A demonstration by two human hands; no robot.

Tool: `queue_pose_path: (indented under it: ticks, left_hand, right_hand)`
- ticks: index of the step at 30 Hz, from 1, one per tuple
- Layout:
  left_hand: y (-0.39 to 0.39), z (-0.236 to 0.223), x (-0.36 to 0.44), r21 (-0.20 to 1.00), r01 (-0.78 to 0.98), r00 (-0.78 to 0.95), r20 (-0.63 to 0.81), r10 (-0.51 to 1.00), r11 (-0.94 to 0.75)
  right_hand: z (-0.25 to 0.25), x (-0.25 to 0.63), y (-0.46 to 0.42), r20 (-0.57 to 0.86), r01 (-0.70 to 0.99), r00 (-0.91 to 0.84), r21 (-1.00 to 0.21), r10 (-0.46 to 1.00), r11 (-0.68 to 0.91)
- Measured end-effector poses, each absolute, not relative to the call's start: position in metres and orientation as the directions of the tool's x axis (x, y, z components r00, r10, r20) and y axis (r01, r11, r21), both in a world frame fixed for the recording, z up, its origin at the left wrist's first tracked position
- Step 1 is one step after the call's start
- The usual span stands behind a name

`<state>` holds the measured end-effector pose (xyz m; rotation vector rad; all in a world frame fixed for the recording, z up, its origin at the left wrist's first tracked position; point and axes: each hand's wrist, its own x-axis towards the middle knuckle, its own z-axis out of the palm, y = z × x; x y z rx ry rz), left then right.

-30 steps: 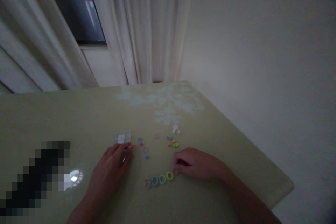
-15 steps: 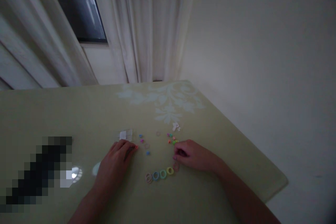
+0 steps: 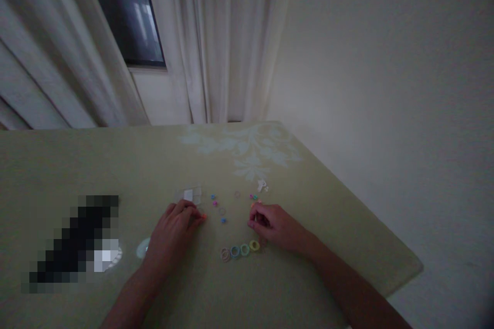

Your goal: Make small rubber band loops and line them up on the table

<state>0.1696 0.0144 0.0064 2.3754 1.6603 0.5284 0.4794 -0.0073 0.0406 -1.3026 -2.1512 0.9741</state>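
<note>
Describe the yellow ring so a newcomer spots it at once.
On the pale green table, a short row of rings lies between the person's forearms. The yellow ring sits just right of the mint-green one, nearer the right hand; no other ring there is yellow.

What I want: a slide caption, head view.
Left hand pinching a small orange trinket, right hand beside round pastel rings.
</note>
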Motion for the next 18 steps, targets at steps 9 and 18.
queue_pose_path:
  ticks: [9,18]
  left_hand:
    - [0.004,0.008,0.174,0.152,0.939,0.309,0.013,0.951,-0.307]
    - [0.004,0.018,0.178,0.218,0.945,0.243,0.033,0.969,-0.245]
  right_hand:
    - [0.03,0.485,-0.004,0.058,0.561,-0.42,-0.768,0.906,0.31]
    - [0.034,0.486,-0.004,0.04,0.515,-0.396,-0.818,0.917,0.258]
